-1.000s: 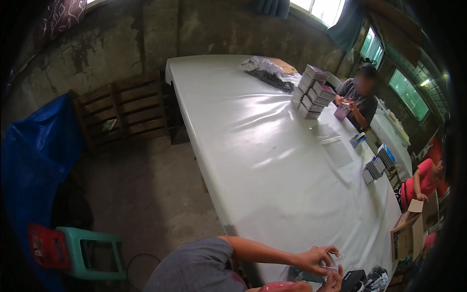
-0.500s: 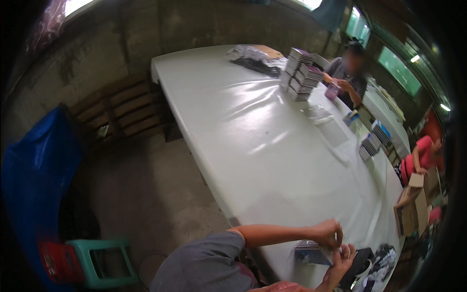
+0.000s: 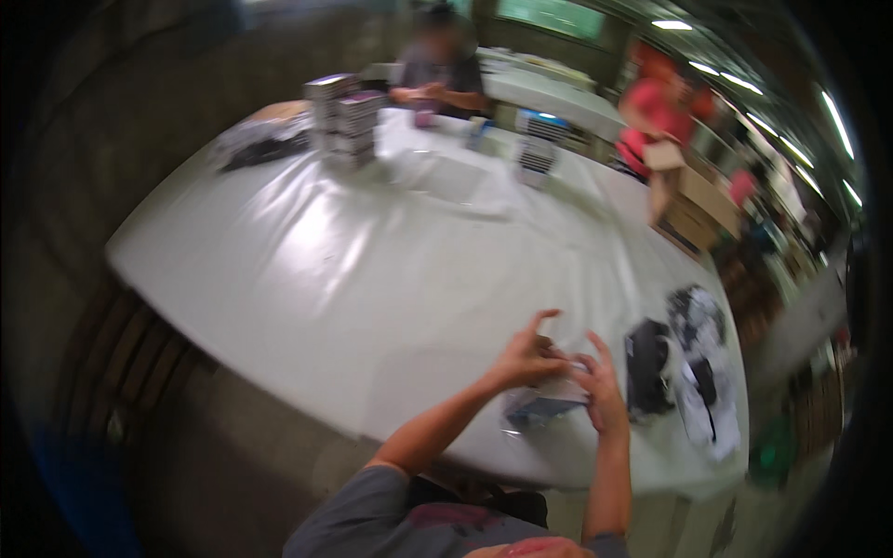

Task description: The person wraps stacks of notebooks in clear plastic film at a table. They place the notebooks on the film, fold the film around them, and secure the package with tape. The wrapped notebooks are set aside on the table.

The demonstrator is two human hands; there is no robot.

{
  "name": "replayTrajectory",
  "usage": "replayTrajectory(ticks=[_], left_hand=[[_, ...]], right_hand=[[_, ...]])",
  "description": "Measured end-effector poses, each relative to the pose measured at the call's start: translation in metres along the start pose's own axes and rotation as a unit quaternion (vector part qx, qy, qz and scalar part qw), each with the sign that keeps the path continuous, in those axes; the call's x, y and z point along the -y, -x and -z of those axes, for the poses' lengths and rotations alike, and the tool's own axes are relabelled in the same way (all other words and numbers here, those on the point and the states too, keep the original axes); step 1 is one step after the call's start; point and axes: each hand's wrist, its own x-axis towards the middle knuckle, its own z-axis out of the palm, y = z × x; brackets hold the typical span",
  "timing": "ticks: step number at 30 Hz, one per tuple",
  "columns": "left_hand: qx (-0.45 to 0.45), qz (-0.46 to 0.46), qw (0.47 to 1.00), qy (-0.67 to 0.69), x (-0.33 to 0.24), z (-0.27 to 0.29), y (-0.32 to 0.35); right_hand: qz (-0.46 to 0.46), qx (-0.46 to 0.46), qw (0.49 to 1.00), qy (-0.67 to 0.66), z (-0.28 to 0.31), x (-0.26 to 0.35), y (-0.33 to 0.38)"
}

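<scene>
one big white table. two hands near one small clear packet. two tall stacks of boxes, one small stack. two other people. one brown box.

The view has swung right: the desk now fills the centre. Both hands, left hand and right hand, have shifted from 5 o'clock toward 6 o'clock, gripping a clear packet.

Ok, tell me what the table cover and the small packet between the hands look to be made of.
Table cover: probably white plastic or vinyl sheet, since it is glossy with broad light glare and soft wrinkles.
Small packet, held between left hand and right hand: seemingly clear plastic film, see-through and shiny; motion blur leaves it uncertain.
</scene>
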Motion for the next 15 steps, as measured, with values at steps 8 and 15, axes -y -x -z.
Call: replayTrajectory(ticks=[8, 15], left_hand=[[0.003, -0.087, 0.994, -0.07, -0.025, -0.01, -0.009], [-0.096, -0.196, 0.96, -0.176, -0.027, -0.002, -0.015]], right_hand=[[-0.069, 0.035, 0.987, 0.139, 0.022, -0.004, -0.018], [-0.069, 0.016, 0.99, 0.121, 0.022, -0.004, -0.024]])
